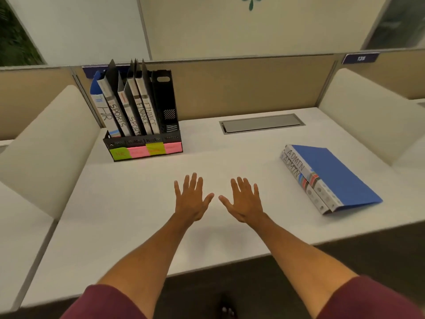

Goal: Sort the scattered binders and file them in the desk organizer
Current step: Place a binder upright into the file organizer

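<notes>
Left hand (192,199) and right hand (245,201) both flat and spread wide, palms down, holding nothing, over the middle of the tabletop (138,215) toward its front edge. Whether the palms touch the surface: cannot tell.

Desk organizer (143,143) stands at the back-left corner of the tabletop. Its compartments hold the HR binder (103,111), two SPORTS binders (118,113) and two FINANCE binders (148,111), all leaning left. Rightmost compartment (166,107) looks empty. Coloured sticky labels (146,150) run along its front.

Two ADMIN binders (328,176) lie stacked flat near the right edge of the tabletop, spines facing left, well apart from both hands.

Handling, judged: thin blue plastic covers, likely smooth and a bit slippery; spines stiff, covers somewhat flexible. Probably light, contents unseen. Best grip appears to be across the spines, thumb on top and fingers beneath, taking both as one stack. Covers could splay open if lifted by the free edge.
</notes>
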